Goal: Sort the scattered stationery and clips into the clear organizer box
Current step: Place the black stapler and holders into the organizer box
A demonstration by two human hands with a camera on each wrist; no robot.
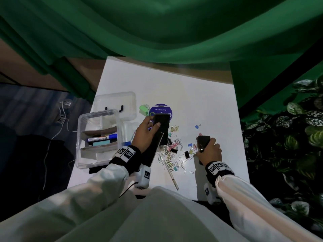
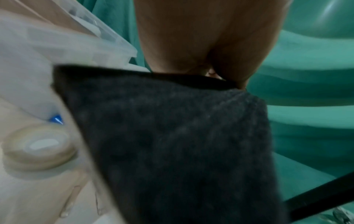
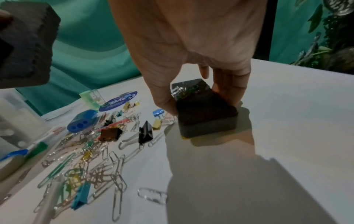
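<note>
The person's left hand is raised above the white table, fingers curled round a black felt-bottomed block that looks like a board eraser, held just right of the clear organizer box. That box sits open at the table's left edge, with a blue marker and a teal one beside it in the middle compartment, while its clear lid lies flat just behind. The right hand is down at the table, thumb on one side and fingers on the other, gripping a small black block that rests on the surface; a few paper clips cling to its top face, so it may be a magnetic holder. Between the two hands lies the scattered heap of paper clips, silver and coloured, mixed with black binder clips and small blue and yellow ones. A thin white pen lies slantwise at the near edge of the heap. Behind the heap, near the lid, are a round purple sticker or disc and a small green clear case. From the right wrist view a blue sharpener lies at the heap's left edge. Green cloth hangs behind the table.
</note>
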